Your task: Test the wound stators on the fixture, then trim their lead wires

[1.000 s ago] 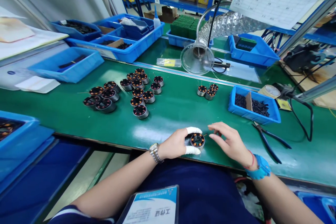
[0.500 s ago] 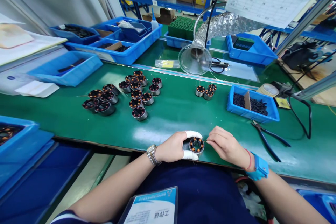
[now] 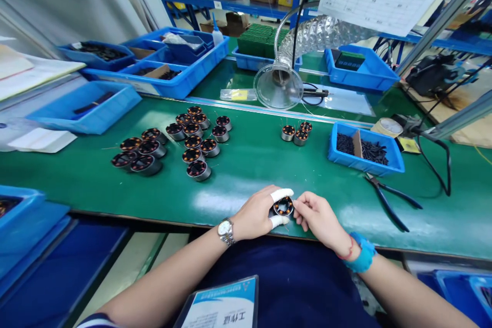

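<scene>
My left hand [image 3: 258, 214], with white finger covers on thumb and index finger, grips a motor stator [image 3: 283, 207] from its left side. This is a round metal ring with copper windings and a hollow centre, its open face turned up toward me near the bench's front edge. Close against its right rim are the pinched fingertips of my right hand [image 3: 313, 215]; what they hold is too small and hidden to make out. Similar stators [image 3: 199, 169] stand in a group left of centre, with more [image 3: 146, 162] farther left. Three others [image 3: 301, 137] sit together beyond my hands.
Pliers [image 3: 388, 197] with dark blue handles lie right of my hands. Behind them stands a blue tray [image 3: 367, 166] of small black pieces. A clear extraction hood [image 3: 279, 87] hangs over the back. Blue bins [image 3: 88, 118] stand at left; a tape roll [image 3: 387, 126] is at right.
My right hand has moved left, up against the stator's rim, and turned; the thin wire seen at its fingertips earlier no longer shows. My left hand still holds the stator. The view has shifted slightly.
</scene>
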Available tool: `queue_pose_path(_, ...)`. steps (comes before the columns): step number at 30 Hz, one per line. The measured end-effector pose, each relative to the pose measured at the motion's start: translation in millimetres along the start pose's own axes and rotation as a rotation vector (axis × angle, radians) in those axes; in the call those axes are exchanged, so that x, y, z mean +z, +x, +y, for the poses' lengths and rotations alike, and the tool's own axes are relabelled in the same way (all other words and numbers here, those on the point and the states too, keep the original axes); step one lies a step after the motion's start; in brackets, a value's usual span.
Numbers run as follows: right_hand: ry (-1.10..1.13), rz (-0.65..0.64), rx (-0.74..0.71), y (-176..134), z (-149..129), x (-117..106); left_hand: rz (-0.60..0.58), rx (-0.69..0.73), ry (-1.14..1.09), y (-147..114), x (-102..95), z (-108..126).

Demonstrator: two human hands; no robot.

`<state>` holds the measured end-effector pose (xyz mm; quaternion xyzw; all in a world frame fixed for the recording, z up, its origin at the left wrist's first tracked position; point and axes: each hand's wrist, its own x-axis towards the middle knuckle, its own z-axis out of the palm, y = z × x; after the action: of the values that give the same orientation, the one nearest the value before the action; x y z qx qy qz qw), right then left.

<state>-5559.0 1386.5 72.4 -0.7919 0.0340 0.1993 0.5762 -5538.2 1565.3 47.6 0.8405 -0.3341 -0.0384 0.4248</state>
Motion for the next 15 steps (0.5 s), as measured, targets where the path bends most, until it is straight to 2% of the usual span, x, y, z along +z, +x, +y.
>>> queue_pose_path(3, -0.387, 0.103, -0.395, -8.0, 6.1, -2.0, -0.047, 0.019, -0.048, 3.5, -4.0, 1.3)
queue_pose_path(5, -0.491, 0.125, -0.562, -12.7, 10.8, -3.3, -0.053, 0.018, -0.060, 5.2, -5.7, 2.2)
queue_pose_path(9, -0.583, 0.136, -0.682, -18.3, 19.6, 2.0, -0.077, 0.013, -0.059, 6.4, -7.8, 3.5)
queue_pose_path(15, -0.801, 0.228, -0.718, -23.0, 26.5, 17.9, -0.143, 0.066, -0.080, 13.6, -12.0, -1.3)
